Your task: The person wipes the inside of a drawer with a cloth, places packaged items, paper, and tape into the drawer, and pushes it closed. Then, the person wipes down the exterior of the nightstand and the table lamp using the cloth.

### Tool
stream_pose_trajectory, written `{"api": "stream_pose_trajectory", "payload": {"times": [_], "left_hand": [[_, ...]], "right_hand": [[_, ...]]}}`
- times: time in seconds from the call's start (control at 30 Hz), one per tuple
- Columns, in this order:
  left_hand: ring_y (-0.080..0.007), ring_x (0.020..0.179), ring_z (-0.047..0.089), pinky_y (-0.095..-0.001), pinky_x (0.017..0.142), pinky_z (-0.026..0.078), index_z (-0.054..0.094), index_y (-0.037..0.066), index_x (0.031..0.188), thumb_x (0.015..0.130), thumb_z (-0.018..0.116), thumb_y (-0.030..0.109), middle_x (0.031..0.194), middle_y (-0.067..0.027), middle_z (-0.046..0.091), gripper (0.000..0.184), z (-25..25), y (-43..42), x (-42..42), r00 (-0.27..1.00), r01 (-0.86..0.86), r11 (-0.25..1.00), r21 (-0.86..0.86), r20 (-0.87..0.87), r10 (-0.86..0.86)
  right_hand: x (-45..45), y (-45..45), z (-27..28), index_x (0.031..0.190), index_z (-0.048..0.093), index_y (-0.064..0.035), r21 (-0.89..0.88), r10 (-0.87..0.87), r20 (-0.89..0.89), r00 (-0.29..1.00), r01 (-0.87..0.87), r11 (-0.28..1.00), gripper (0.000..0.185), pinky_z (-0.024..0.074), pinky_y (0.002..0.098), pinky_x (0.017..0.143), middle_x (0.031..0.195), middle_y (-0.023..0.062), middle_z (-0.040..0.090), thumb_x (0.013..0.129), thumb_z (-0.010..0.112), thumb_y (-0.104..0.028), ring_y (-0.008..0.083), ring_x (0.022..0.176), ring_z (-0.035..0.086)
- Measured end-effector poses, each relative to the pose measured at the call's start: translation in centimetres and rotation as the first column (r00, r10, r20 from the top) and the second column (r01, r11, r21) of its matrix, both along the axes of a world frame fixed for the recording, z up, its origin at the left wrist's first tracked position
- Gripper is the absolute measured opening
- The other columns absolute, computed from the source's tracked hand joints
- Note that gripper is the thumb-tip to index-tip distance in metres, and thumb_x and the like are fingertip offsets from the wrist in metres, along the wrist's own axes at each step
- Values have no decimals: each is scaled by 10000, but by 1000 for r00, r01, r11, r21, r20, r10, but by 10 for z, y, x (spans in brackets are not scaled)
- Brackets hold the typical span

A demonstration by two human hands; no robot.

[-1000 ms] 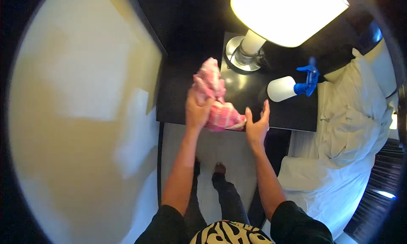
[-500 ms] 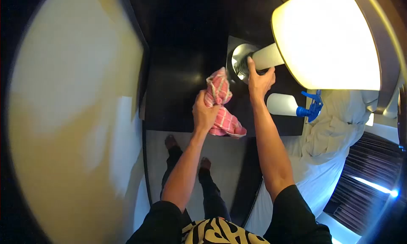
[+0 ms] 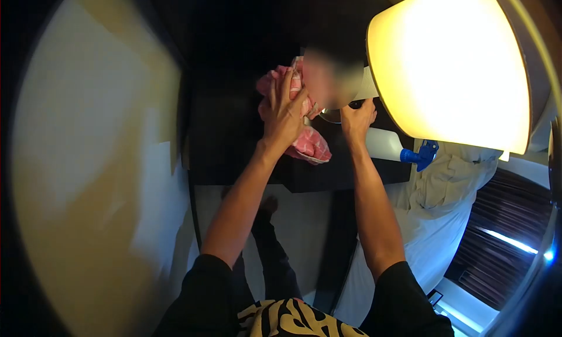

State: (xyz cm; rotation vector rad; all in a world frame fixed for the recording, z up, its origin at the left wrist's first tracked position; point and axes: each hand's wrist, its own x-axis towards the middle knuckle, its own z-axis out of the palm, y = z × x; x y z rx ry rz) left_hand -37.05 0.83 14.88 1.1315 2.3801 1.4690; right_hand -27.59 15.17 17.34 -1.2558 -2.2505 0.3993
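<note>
A pink checked cloth [image 3: 312, 145] is bunched under my left hand [image 3: 283, 119], whose fingers are spread and curled over it. The cloth is up against the base of a table lamp; a blurred patch hides most of that base. My right hand [image 3: 356, 123] grips the lower part of the lamp's pale stem [image 3: 367, 84], and the lamp leans to the right with its lit shade [image 3: 451, 68]. Just right of my right hand stands a white spray bottle [image 3: 381, 145] with a blue trigger head [image 3: 422, 155].
Everything sits on a dark tabletop [image 3: 228, 155]. A bed with rumpled pale covers [image 3: 448, 182] lies to the right, with dark curtains [image 3: 497, 231] beyond it. A pale wall [image 3: 111, 161] rises on the left.
My left hand has moved up with the cloth, from in front of the lamp to against its base. My right hand stays on the stem, slightly lower. The shade sits a little lower in view.
</note>
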Motion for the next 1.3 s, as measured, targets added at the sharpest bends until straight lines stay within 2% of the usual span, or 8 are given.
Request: {"api": "stream_pose_trajectory", "payload": {"times": [0.1,0.2,0.33,0.5,0.63,0.73,0.97,1.3], "left_hand": [[-473,1356,223,-637,1026,303,580,191,1270,711,688,36,1488,-123,288,590,-2,-5,1,960,55,972,-229,-255,-115],[-429,1371,233,-612,1037,302,595,221,1268,736,670,54,1494,-95,298,563,3,9,-2,944,43,956,-292,-301,-134],[-391,1381,240,-582,1036,306,612,248,1256,776,648,111,1502,-63,304,500,19,36,-23,919,77,911,-405,-325,-222],[-357,1380,253,-546,1037,302,645,273,1204,835,604,210,1508,-36,306,377,38,66,-62,842,270,736,-621,-218,-493],[-340,1369,272,-554,1044,286,587,316,1274,859,579,291,1508,-15,306,416,29,105,-75,882,278,692,-666,-109,-459],[-343,1369,265,-564,1036,287,499,340,1353,860,563,337,1514,-17,296,497,87,94,-72,892,319,498,-807,78,-446],[-373,1369,259,-603,1006,302,455,283,1391,828,598,211,1519,-72,275,585,25,46,-33,843,194,765,-615,-295,-450],[-388,1374,246,-597,978,336,491,245,1363,798,619,169,1528,-87,245,584,22,13,3,911,119,820,-560,-267,-314]], "right_hand": [[1,1,8,1115,580,-2,-10,88,-18,996,-89,996,695,337,463,1000,1098,220,598,682,778,-508,380,1080,528],[6,-4,30,1077,596,-3,-282,144,-59,988,-155,947,657,306,464,1019,1108,218,579,694,775,-506,367,1088,513],[6,-1,23,1066,601,-2,-232,163,-125,979,-189,954,647,297,467,1024,1077,208,601,691,781,-497,361,1060,532],[7,5,21,1094,591,0,-271,203,-138,970,-234,934,671,284,473,1041,1069,195,623,693,778,-505,355,1063,546],[7,6,12,1126,577,2,-204,220,-136,966,-245,948,698,255,483,1074,1078,177,640,699,767,-518,353,1086,550],[8,7,9,1148,564,-2,-130,228,-119,966,-242,961,717,223,493,1101,1094,173,641,709,752,-537,353,1121,538],[17,8,15,1131,581,2,-216,264,-70,962,-273,937,694,254,490,1086,1093,186,636,718,751,-529,366,1115,532],[17,2,29,1094,600,16,-268,287,-113,951,-307,913,634,382,463,961,1086,200,628,710,790,-453,374,1066,543]]}}
